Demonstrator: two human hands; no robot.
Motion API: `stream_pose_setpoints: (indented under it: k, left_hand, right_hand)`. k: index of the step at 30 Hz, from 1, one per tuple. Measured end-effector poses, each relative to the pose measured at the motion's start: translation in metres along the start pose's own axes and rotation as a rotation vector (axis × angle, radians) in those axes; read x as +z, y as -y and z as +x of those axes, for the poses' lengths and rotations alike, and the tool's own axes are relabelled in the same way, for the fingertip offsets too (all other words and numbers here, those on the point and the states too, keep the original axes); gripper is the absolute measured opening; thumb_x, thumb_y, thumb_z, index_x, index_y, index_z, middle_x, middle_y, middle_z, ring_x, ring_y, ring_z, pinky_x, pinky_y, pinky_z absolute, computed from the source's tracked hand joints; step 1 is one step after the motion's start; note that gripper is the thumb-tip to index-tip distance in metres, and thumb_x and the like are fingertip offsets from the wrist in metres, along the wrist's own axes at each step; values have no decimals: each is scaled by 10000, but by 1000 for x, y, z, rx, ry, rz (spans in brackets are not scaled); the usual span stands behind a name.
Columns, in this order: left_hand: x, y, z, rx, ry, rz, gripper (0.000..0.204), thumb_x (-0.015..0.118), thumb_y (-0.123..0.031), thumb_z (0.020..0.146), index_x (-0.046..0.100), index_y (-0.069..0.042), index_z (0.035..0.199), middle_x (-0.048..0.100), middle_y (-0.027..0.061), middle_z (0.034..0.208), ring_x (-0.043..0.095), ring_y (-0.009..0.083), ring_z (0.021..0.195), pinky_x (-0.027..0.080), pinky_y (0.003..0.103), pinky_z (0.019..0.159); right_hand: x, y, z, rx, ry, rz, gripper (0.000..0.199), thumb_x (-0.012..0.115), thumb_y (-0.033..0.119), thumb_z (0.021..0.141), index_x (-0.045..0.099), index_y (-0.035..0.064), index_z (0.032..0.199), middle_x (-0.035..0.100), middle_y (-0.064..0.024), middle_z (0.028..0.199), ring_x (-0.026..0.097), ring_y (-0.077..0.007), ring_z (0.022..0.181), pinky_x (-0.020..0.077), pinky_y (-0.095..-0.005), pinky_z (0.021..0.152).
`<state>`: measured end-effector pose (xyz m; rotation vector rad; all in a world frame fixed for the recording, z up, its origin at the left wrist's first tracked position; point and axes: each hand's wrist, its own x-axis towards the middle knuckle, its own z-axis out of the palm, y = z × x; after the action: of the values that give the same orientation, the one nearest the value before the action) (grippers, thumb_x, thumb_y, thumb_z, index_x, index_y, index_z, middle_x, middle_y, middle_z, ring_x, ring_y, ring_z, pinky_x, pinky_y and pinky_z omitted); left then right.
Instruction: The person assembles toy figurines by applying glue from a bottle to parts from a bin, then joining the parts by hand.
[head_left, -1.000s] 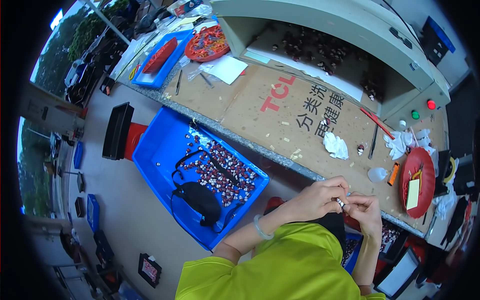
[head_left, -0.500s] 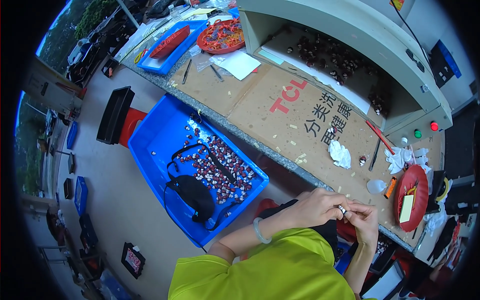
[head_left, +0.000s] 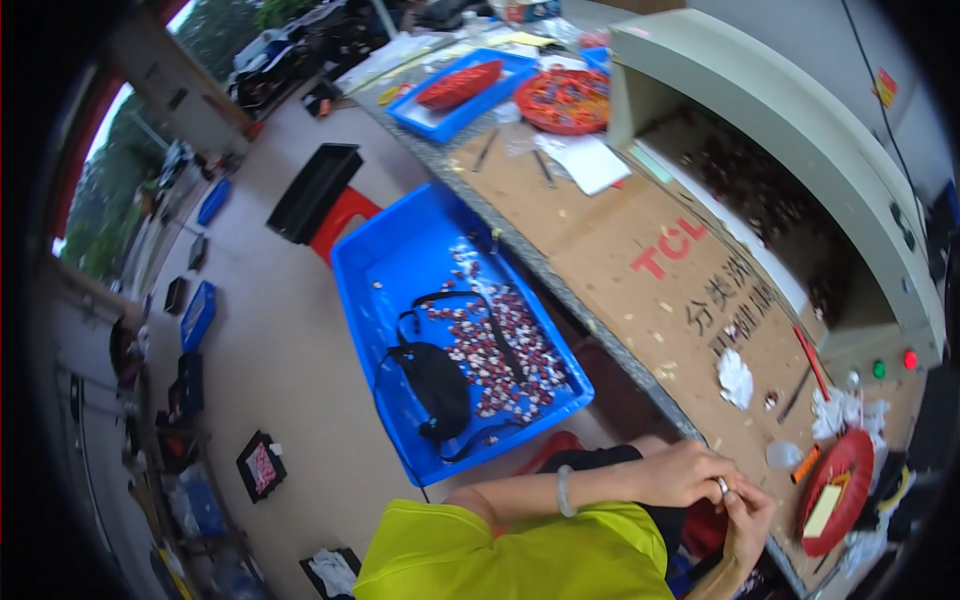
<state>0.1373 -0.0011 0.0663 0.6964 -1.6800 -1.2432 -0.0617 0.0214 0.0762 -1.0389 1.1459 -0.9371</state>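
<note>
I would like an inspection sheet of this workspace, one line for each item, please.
Surface: workbench covered with brown cardboard, small scraps scattered on it.
Job's things: small metal part pinched between both hands.
Clutter: crumpled white tissue, red tray, white paper sheet.
Hands: left hand and right hand meet at the bench edge, fingers closed on the part.
Cables: nothing seen.
Surroundings: blue bin beside the bench holds small red and white pieces and a black strap bag.
</note>
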Motion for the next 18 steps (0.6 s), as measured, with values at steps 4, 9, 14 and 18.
stream_pose_setpoints:
  k: [4, 9, 14, 18]
  left_hand:
    - [4, -10, -1, 9, -105, -38, 88, 580, 4, 719, 585, 13, 806, 647, 149, 687, 643, 317, 656, 497, 372, 607]
    - [6, -4, 0, 75, -144, 28, 82, 571, 27, 719, 574, 20, 801, 647, 144, 673, 651, 301, 637, 499, 366, 589]
    - [5, -4, 0, 113, -171, 35, 76, 561, 42, 711, 567, 30, 785, 647, 138, 658, 656, 293, 624, 504, 357, 580]
    - [0, -5, 2, 102, -163, 28, 80, 563, 39, 709, 572, 27, 787, 648, 138, 654, 652, 291, 618, 501, 358, 575]
  right_hand:
    - [8, 12, 0, -41, 82, -50, 164, 606, 45, 780, 657, -84, 867, 607, -91, 845, 485, -107, 635, 370, -217, 557]
    - [4, 10, 4, -5, 91, -20, 181, 615, -37, 755, 652, -101, 920, 579, -67, 800, 519, -100, 637, 402, -207, 587]
    - [11, 16, 5, -16, 81, -31, 199, 617, -31, 749, 652, -102, 931, 579, -69, 806, 511, -97, 630, 396, -202, 584]
    - [13, 15, 7, -28, 74, -4, 208, 611, -33, 746, 651, -102, 939, 582, -74, 815, 515, -99, 638, 400, -202, 580]
